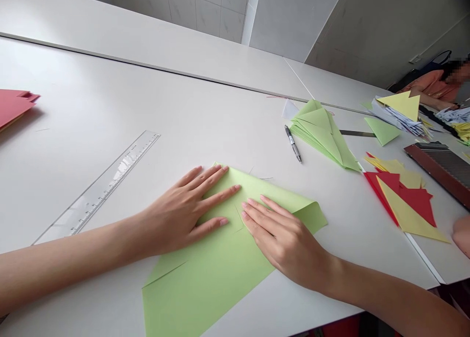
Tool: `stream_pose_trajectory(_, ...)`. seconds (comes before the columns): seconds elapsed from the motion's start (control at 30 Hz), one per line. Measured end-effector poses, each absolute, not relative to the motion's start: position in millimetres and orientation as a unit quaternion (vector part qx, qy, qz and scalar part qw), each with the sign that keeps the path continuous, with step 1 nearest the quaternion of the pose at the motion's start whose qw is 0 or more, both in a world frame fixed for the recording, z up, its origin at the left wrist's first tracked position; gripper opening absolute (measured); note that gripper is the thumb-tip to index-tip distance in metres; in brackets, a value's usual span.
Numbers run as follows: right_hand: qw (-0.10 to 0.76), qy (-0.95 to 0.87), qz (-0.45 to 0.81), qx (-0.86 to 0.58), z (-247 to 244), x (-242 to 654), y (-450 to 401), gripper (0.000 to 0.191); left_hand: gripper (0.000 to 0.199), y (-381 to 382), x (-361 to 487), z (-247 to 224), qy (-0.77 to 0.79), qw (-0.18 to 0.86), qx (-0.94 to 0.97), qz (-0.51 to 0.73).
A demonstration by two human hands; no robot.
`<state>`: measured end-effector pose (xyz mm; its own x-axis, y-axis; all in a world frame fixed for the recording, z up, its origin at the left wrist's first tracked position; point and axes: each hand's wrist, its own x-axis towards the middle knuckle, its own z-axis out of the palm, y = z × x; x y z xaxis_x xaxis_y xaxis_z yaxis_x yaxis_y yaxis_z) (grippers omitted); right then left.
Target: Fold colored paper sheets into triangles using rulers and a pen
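A sheet of light green folded paper (213, 283) lies on the white table (84, 82), with a flap turned up at its right corner. My left hand (183, 210) rests flat on the sheet with its fingers spread. My right hand (282, 234) lies flat on the sheet too, its fingertips close to those of my left hand. Neither hand grips the paper. A clear plastic ruler (106, 188) lies on the table to the left of my left forearm.
Beyond my hands are a pen (293, 143), a stack of folded green paper (323, 136), and red and yellow paper triangles (400, 195). A dark brown board (440, 168) sits at right. A red folder (12, 107) lies at left. A co-worker (429, 85) sits at the far right.
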<state>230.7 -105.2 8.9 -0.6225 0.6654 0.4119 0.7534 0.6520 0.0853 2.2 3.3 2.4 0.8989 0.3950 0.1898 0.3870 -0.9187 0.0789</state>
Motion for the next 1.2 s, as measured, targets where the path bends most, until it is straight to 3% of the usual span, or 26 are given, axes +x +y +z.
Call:
stream_pose_trajectory(0.47, 0.21, -0.886, -0.129, -0.392, 13, 228, -104, 0.021, 0.049, 2, 3, 4, 0.168, -0.012, 0.979, 0.113)
stream_pose_trajectory(0.83, 0.252, -0.87, -0.057, -0.42, 16, 229, -103, 0.026, 0.048, 2, 3, 3, 0.169, -0.004, 0.979, 0.118)
stream_pose_trajectory(1.2, 0.058, -0.815, -0.095, -0.569, 17, 224, -83, 0.051, 0.049, -1, 1, -3, 0.175, -0.011, 0.974, 0.146)
